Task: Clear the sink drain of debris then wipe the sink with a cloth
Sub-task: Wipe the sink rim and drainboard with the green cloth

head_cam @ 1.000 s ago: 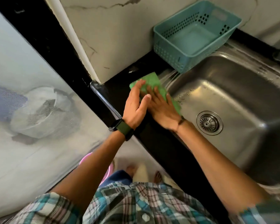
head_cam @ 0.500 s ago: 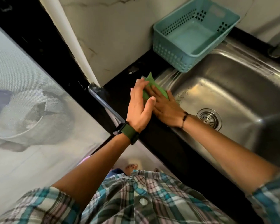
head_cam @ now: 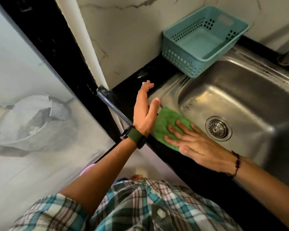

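Drain (head_cam: 218,128) looks clear. I see right hand (head_cam: 200,149), fingers flat, pressing cloth (head_cam: 168,125) on sink (head_cam: 250,100) rim; left hand (head_cam: 144,112) spread, empty. Basin unwiped.

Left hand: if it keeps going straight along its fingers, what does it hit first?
Probably the marble wall. The left hand points up-frame over the black counter beside the sink rim; nothing stands between. The blue basket sits off to the right. Depth is unclear.

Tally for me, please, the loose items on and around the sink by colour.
Green: 1, the cloth pressed flat by the right hand
Teal: 1, the basket at the sink corner
Total: 2
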